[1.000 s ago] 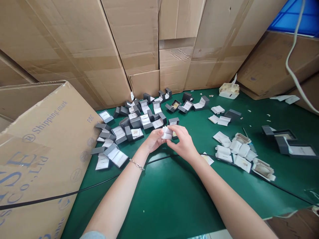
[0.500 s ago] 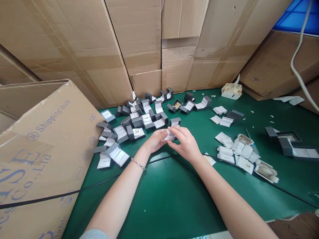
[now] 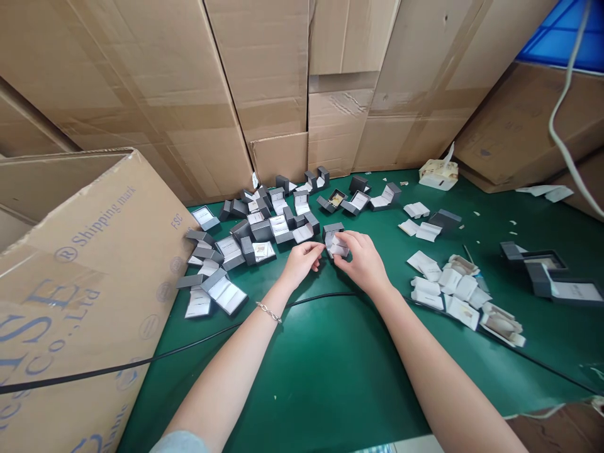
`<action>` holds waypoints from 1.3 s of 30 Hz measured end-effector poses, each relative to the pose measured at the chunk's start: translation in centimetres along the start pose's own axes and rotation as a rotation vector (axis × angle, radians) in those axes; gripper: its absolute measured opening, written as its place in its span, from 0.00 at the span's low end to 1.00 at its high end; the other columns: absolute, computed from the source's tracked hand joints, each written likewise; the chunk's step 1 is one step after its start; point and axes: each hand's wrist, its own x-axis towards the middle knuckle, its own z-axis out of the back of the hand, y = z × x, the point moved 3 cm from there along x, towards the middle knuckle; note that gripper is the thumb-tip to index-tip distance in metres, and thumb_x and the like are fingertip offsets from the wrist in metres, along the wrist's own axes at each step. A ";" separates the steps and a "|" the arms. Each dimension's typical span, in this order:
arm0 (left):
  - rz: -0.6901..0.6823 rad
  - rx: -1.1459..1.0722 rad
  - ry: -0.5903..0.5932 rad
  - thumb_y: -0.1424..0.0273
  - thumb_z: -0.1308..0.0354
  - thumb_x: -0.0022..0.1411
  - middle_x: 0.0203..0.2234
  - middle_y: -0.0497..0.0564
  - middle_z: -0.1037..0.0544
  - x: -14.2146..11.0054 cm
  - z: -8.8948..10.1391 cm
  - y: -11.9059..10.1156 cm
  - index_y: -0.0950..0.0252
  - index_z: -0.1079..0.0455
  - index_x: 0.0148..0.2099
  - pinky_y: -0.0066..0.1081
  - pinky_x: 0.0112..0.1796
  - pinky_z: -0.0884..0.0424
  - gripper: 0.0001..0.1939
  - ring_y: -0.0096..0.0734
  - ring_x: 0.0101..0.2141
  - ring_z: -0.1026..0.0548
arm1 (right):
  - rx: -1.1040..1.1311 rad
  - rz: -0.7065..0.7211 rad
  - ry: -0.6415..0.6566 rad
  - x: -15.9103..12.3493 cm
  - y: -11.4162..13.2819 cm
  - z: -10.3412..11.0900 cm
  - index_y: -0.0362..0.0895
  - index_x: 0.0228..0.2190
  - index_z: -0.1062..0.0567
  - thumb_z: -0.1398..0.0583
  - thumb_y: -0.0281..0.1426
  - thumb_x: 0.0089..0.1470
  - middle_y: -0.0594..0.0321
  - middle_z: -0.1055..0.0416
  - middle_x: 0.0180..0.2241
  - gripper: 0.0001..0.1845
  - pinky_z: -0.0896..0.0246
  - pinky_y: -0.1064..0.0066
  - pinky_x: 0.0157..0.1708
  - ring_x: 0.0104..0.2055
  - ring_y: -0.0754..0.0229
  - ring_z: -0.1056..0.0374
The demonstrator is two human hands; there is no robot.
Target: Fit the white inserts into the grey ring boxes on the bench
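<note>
In the middle of the table, a small dark grey box [image 3: 333, 228] stands with its lid up. My right hand [image 3: 362, 259] pinches a folded white card insert [image 3: 338, 247] between thumb and fingers, at the open front of this box. Just left of it, my left hand [image 3: 302, 263] has thumb and fingertips pressed together; whatever they hold, if anything, is too small to make out. Many similar open grey boxes [image 3: 228, 250] with white linings lie crowded to the left and behind.
Loose white inserts [image 3: 453, 286] lie in a pile on the right. A tissue pack [image 3: 438, 173] stands at the back, and more grey boxes [image 3: 561, 277] sit far right. A black cable [image 3: 202, 343] crosses the green table [image 3: 302, 377]. Large cartons [image 3: 85, 289] border the left and back.
Both hands held the white insert together before. Now my left hand has come off it to the left, and my right hand has brought the insert to the open grey box.
</note>
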 end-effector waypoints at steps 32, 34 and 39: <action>-0.173 0.439 -0.040 0.71 0.45 0.54 0.22 0.46 0.25 -0.6 -1.3 0.4 0.63 0.26 0.32 0.25 0.29 0.33 0.07 0.24 0.23 0.30 | 0.172 -0.155 0.285 0.1 -1.3 -0.9 0.48 0.47 0.31 0.43 0.34 0.50 0.58 0.34 0.50 0.20 0.46 0.57 0.50 0.52 0.49 0.42; -0.172 0.434 -0.049 0.71 0.44 0.53 0.22 0.46 0.25 -0.6 -1.3 0.4 0.63 0.26 0.32 0.25 0.29 0.33 0.06 0.24 0.23 0.30 | 0.163 -0.154 0.291 0.1 -1.1 -0.9 0.47 0.47 0.30 0.43 0.34 0.50 0.58 0.34 0.50 0.20 0.45 0.57 0.50 0.51 0.49 0.42; -0.161 0.425 -0.064 0.71 0.42 0.51 0.23 0.46 0.26 -0.5 -1.2 0.5 0.63 0.28 0.36 0.25 0.29 0.33 0.08 0.24 0.24 0.31 | 0.157 -0.157 0.303 0.2 -1.1 -0.9 0.46 0.46 0.29 0.42 0.33 0.50 0.58 0.34 0.49 0.20 0.45 0.57 0.49 0.51 0.49 0.42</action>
